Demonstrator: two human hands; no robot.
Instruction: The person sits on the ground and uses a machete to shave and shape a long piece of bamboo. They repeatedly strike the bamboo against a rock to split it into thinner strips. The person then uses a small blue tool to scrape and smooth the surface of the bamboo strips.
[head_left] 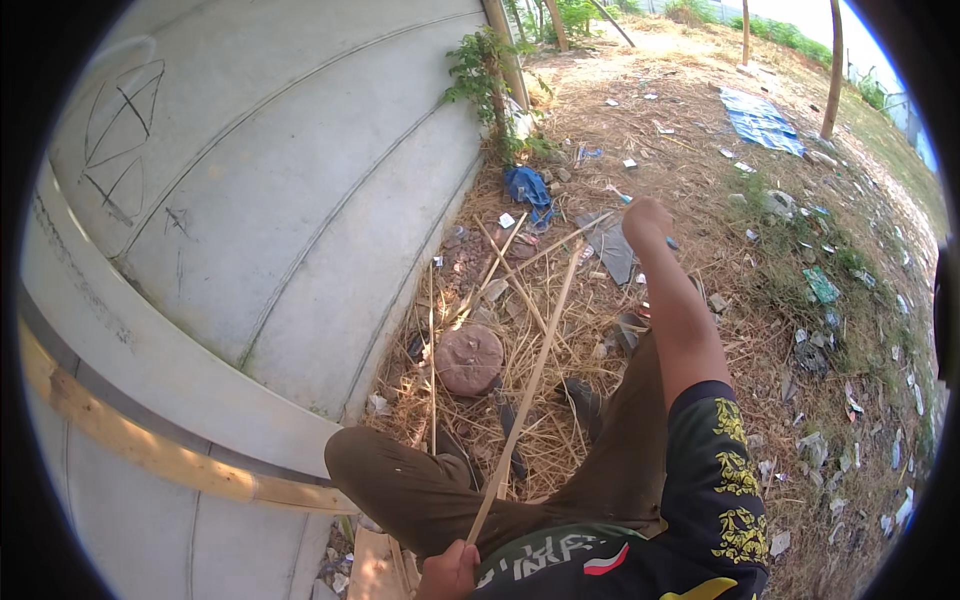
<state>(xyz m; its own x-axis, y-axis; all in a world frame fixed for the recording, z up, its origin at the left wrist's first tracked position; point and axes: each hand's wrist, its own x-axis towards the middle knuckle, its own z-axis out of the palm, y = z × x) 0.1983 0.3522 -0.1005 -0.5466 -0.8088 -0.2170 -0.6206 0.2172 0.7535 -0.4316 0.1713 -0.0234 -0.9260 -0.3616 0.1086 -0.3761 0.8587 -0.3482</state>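
Observation:
Low in the view, next to my lap, my left hand (450,572) is closed round the near end of a long, pale bamboo strip (531,385). The strip slants away between my knees toward the litter ahead. My right arm reaches forward, and my right hand (648,220) is a fist, apart from the strip. A slim tool (622,196) with light-blue parts pokes out on both sides of that fist; its exact kind cannot be made out. Between my feet sits a round brown block (469,360), with more split strips (520,285) lying beyond it.
A grey panel wall (300,200) rises close on my left, with a bamboo pole (150,455) along it. Blue cloth (530,192) lies by the wall's foot, a grey sheet (612,248) ahead, and a blue tarp (760,122) farther off. Dry straw and litter cover the ground.

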